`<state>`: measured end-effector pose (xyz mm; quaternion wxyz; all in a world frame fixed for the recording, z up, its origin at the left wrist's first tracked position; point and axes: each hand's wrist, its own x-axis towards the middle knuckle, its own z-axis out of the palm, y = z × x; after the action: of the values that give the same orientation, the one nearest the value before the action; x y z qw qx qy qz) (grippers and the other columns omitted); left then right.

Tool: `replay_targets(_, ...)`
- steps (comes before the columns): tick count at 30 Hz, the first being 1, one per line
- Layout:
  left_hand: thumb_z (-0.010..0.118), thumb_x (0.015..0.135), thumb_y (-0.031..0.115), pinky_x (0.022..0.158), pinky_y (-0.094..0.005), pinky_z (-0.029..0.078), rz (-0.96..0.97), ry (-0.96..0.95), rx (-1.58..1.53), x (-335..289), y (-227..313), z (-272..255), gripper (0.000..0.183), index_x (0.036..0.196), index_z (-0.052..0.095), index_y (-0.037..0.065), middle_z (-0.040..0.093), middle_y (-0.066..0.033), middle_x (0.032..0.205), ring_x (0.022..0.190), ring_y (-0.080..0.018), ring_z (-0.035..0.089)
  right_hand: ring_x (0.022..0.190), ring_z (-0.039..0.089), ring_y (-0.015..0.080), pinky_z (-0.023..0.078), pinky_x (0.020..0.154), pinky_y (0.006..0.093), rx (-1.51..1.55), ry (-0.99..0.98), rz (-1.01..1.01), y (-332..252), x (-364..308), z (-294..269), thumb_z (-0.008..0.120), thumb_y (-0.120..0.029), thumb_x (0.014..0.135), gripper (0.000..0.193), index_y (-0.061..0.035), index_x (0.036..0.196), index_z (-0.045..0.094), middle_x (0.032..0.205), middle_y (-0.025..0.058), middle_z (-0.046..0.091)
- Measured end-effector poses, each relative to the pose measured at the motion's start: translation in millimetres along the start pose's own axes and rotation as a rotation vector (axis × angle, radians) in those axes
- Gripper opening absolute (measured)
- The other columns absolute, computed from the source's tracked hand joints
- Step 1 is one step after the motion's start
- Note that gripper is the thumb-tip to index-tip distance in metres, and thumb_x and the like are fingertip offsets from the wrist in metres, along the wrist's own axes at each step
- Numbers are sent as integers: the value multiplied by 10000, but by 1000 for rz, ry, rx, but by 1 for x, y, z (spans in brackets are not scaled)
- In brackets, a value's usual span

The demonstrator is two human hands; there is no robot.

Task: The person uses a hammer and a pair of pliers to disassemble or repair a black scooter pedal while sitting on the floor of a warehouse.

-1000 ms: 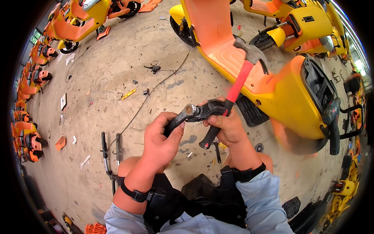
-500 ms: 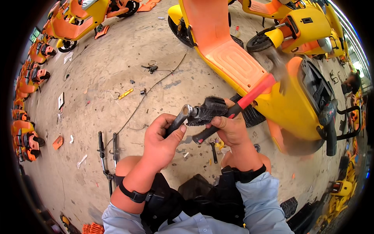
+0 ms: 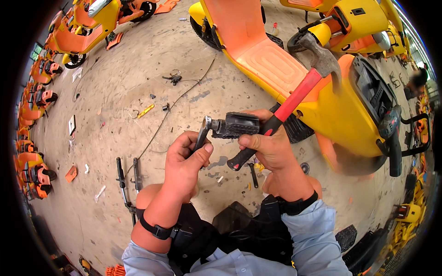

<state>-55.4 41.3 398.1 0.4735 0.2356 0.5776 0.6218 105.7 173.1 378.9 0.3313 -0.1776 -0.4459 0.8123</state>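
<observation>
A dark metal crank arm [image 3: 201,133] with a black pedal [image 3: 241,125] joined to its upper end is in front of me. My left hand [image 3: 184,158] is closed around the crank's lower part, thumb on top. A claw hammer [image 3: 301,96] with a red and black handle lies slantwise in my right hand [image 3: 271,149], its steel head up and to the right. The thumb presses on the handle's grip. Fingers of that hand reach behind the pedal's right end; whether they also hold it is partly hidden.
A yellow and orange scooter body [image 3: 276,69] lies close at the right, with a cordless drill [image 3: 391,133] at its rear. On the floor are a wrench [image 3: 253,175], a long black cable [image 3: 177,102], black tubes [image 3: 122,179] and small scraps. More scooters [image 3: 73,39] stand further off.
The crank and pedal have shifted slightly left and turned more level. The hammer's head, blurred before, is sharp now. Both hands keep their grips.
</observation>
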Motion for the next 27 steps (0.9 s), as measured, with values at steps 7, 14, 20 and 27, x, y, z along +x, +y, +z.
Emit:
replay_targets(7,621,938,169,541,-246,380,-160,-53,-140,6,0,5,144,942,564,37,480,2,683,554,-106,442,1135,599,205,518,926,341,-103,-36,-171,6,3,-4,791,-2,778,424,-29,1168,625,1258,151,606)
replay_targets(14,469,1032,241,436,-223,280,-570,-131,-563,10,2,-4,212,984,566,59,378,54,622,483,-63,335,1180,562,216,455,998,350,-331,33,-189,-6,2,-1,807,-90,786,532,-33,1276,609,1349,117,568)
replay_targets(20,502,1024,298,423,-244,305,-547,-301,-582,7,-3,-10,242,983,559,67,420,40,616,457,-77,361,1183,558,200,453,1008,354,-263,-22,-170,4,1,1,807,-75,780,560,-36,1298,599,1337,113,574)
replay_targets(27,502,1024,297,432,-249,319,-534,-356,-558,5,-11,-11,249,998,571,58,433,28,616,466,-93,401,1197,574,226,442,1025,356,-275,-46,-202,5,-4,12,804,-29,762,429,-40,1164,655,1240,115,631)
